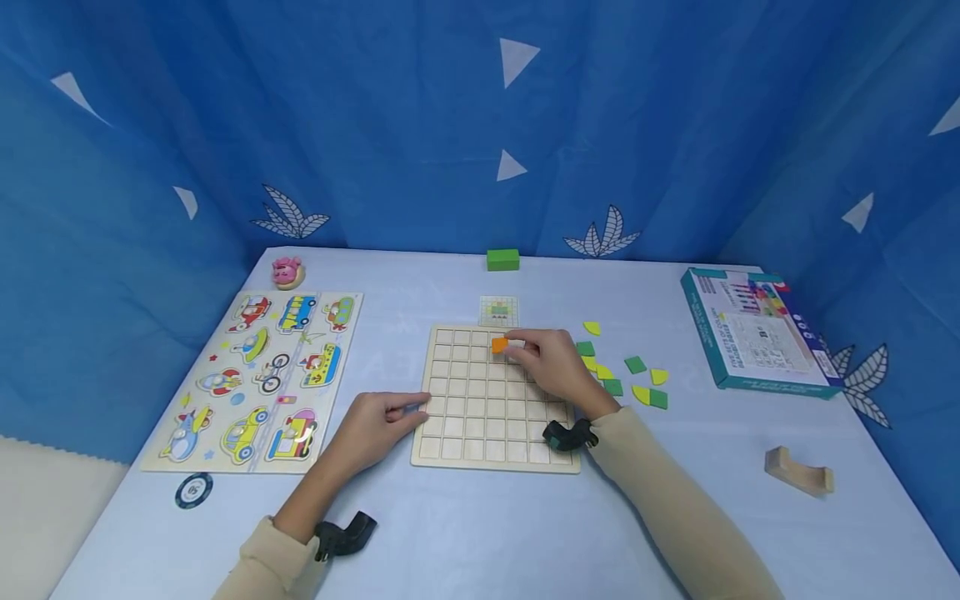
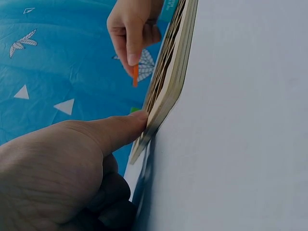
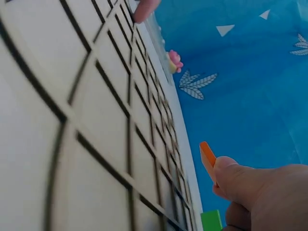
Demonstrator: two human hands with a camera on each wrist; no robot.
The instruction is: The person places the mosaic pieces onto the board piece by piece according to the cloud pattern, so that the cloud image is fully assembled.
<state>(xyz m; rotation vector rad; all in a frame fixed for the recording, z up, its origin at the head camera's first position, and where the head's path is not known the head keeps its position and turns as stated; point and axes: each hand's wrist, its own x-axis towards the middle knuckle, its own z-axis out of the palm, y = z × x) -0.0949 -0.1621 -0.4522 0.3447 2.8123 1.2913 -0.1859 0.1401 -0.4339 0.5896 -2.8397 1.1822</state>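
Note:
A square wooden grid board (image 1: 465, 408) with shallow compartments lies flat on the table. Between thumb and finger, my right hand (image 1: 551, 362) pinches an orange tile (image 1: 498, 344). In the right wrist view the tile (image 3: 208, 156) is tilted and held apart from the board's surface. My left hand (image 1: 378, 425) touches the board's left edge with its thumb and fingertips. The left wrist view shows the thumb (image 2: 127, 127) against the board's rim. A small patterned card (image 1: 498, 311) lies just behind the board. Green tiles (image 1: 635, 364) and yellow quarter-round tiles (image 1: 592, 328) are scattered to its right.
A vehicle puzzle board (image 1: 217, 408) covers the table's left side, with a pink toy (image 1: 287, 272) behind it and a round dark token (image 1: 193, 490) in front. A green block (image 1: 502, 260) stands at the back. On the right are a game box (image 1: 761, 333) and a wooden stand (image 1: 798, 472).

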